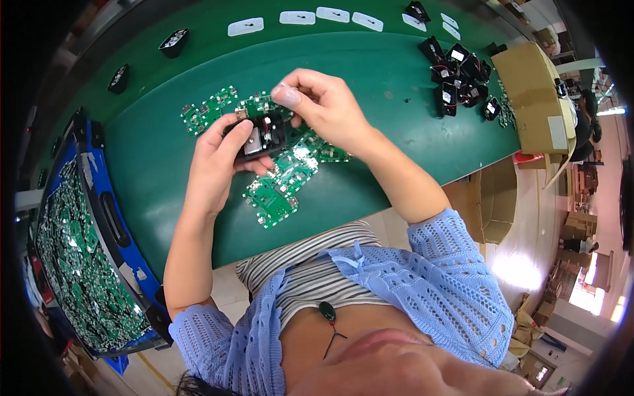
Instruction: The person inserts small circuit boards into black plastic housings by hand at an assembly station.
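My left hand (214, 155) grips a small black plastic housing (279, 140) above the green table, thumb on top and fingers below. Inside the housing lies a silver rectangular block (253, 141) beside some small white parts and thin wires. At the housing's far right corner, my right hand (330, 112) has its thumb and index finger pinched together. Whatever sits between those fingertips is too small to make out. Green circuit boards (272, 198) lie loosely under and around both hands, with another group of boards (212, 109) just beyond the left hand.
A blue crate (148, 277) full of circuit boards stands at the left. Several black housings with wires (456, 79) are heaped at the far right, by a cardboard box (528, 92). White trays (297, 18) and more black pieces (174, 43) line the strip behind the table.
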Action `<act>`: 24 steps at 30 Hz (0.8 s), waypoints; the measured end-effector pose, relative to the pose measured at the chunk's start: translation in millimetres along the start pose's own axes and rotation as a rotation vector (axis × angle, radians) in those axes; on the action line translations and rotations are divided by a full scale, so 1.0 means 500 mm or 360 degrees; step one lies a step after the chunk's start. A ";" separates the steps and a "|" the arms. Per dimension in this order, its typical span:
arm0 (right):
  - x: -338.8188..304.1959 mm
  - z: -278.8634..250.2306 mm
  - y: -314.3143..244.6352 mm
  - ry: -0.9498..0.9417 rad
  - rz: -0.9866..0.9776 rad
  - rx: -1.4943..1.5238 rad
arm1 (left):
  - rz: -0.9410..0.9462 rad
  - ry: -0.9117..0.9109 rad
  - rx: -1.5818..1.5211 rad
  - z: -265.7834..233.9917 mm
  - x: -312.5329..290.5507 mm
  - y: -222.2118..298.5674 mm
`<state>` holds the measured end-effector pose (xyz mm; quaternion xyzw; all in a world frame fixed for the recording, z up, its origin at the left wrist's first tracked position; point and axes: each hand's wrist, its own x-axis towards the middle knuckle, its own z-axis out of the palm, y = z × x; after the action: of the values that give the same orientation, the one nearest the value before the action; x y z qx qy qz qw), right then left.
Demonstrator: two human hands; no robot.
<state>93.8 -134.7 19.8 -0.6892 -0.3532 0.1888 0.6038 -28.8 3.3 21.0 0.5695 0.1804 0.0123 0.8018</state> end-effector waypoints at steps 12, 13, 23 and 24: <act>-0.004 -0.022 -0.026 0.0036 0.0091 0.0495 | 0.0216 0.0201 -0.0171 -0.014 0.019 -0.028; -0.010 -0.017 -0.033 0.0017 0.0092 0.0496 | 0.0219 0.0198 -0.0191 -0.016 0.020 -0.029; -0.020 0.006 -0.030 -0.0257 0.0331 0.0854 | 0.0232 0.0227 -0.0209 -0.009 0.018 -0.022; -0.019 0.008 -0.030 -0.0257 0.0344 0.0854 | 0.0217 0.0225 -0.0183 -0.009 0.016 -0.020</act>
<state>80.5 -138.5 32.1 -0.5214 -0.2621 0.3927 0.7108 -24.5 5.5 8.2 0.5313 0.1962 0.1173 0.8157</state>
